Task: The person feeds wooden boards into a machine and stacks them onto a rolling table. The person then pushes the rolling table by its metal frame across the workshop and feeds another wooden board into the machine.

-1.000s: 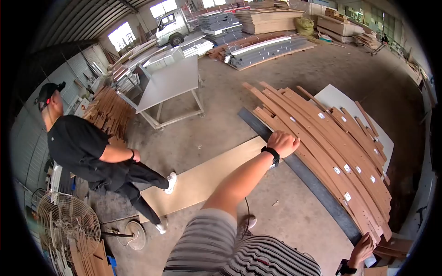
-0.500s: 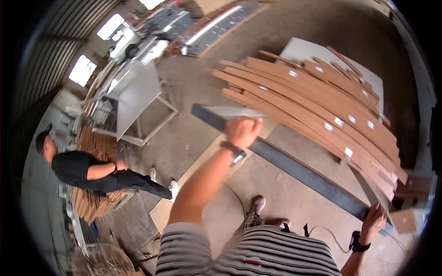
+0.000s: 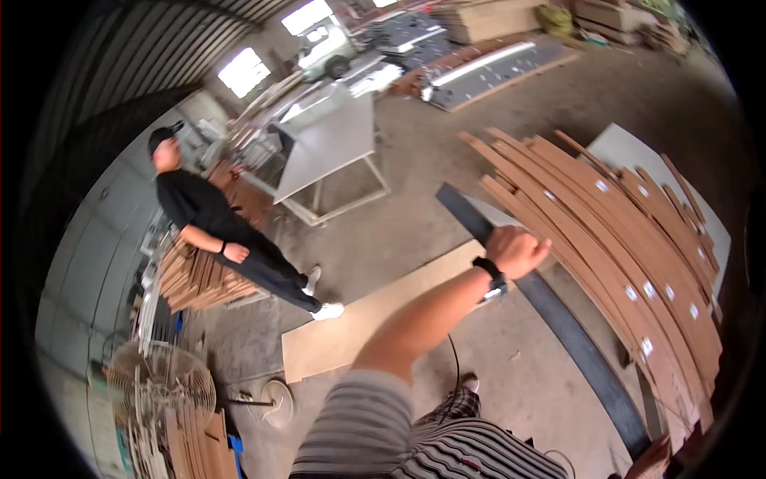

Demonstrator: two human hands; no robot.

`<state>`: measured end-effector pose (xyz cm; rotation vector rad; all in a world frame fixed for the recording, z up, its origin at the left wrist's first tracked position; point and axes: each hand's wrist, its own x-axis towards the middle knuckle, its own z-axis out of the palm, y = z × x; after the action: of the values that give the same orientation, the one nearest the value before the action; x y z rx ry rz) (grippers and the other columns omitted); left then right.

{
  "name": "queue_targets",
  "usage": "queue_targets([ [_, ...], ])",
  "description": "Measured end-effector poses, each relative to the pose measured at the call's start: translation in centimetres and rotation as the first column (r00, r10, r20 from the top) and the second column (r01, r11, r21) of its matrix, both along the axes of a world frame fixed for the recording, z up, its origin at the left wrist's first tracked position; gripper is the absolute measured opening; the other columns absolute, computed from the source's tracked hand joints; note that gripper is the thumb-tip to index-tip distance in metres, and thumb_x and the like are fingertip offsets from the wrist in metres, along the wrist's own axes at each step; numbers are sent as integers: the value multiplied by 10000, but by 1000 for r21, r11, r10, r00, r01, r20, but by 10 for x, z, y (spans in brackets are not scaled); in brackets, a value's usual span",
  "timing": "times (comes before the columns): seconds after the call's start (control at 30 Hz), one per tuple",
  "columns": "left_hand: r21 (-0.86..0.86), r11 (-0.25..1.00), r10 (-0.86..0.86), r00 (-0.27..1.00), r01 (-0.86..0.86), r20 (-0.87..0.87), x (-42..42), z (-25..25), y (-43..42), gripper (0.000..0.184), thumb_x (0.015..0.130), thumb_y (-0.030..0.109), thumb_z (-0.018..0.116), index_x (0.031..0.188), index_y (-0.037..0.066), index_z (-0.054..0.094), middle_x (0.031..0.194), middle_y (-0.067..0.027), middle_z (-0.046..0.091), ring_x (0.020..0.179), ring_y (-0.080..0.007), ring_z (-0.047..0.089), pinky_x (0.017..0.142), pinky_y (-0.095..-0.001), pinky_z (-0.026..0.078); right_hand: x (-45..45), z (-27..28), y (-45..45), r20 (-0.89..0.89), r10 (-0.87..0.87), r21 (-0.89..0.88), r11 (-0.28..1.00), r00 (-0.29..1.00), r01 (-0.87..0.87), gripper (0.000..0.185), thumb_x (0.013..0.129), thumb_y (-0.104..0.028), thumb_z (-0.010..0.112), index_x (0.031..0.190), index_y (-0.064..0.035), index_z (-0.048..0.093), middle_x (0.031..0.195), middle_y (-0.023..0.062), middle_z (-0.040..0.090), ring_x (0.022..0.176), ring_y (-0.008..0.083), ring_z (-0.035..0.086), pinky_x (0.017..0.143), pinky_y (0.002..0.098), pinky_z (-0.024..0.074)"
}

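A long dark grey board (image 3: 562,315) slants across in front of me, beside a stack of brown boards. My left hand (image 3: 515,251), with a dark watch at the wrist, is closed around the board's edge towards its far end. At the near end, low in the picture, my right hand (image 3: 650,458) is closed on the same board; the frame's dark border hides part of it. The brown boards (image 3: 590,239) carry small white labels and lie past the grey board on a white panel (image 3: 626,148).
A person (image 3: 215,215) in black stands to the left, near stacked brown strips (image 3: 199,271). A light panel (image 3: 331,152) rests on a metal frame behind. A pale board (image 3: 375,319) lies on the floor. A fan (image 3: 163,383) stands at lower left.
My view has swung left, so the scene sits further right in the picture. Both hands keep hold of the grey board, which now slopes more steeply. The person in black appears more upright.
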<state>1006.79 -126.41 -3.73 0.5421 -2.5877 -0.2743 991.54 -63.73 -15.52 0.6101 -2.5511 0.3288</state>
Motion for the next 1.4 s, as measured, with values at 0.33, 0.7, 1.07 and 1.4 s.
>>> queue_targets([
  [0.33,-5,999,-48,997,48,-64,-3,-2,-3,538,941,374,554,523,41,613,563,-173,605,596,-358,642,601,-472,509,17,5,-18,-175,-106,18,994,979,110,371,1046,-285,458,1169,0,662,1050,196,702,918,330,664,798,441,520],
  [0.7,415,892,-168,984,178,-60,-10,-15,-18,621,907,573,483,600,69,673,563,-162,600,559,-310,587,539,-472,414,-56,-105,61,-443,-168,296,900,881,321,427,1057,-320,414,1152,11,666,1033,219,702,888,330,668,780,464,515],
  [1.07,-3,996,-93,994,94,63,-22,-6,-32,581,975,507,433,690,101,736,687,-157,688,711,-364,686,721,-468,511,29,71,-117,83,-444,-62,891,892,450,500,1000,-456,457,841,-29,662,831,206,666,824,424,630,706,496,466],
  [1.4,21,999,-40,994,38,104,-14,-12,-41,630,995,519,361,831,52,752,903,-219,708,907,-440,662,861,-526,478,46,65,-128,-100,-474,-20,880,875,474,448,944,-442,552,773,-62,717,744,181,667,804,391,658,729,493,502],
])
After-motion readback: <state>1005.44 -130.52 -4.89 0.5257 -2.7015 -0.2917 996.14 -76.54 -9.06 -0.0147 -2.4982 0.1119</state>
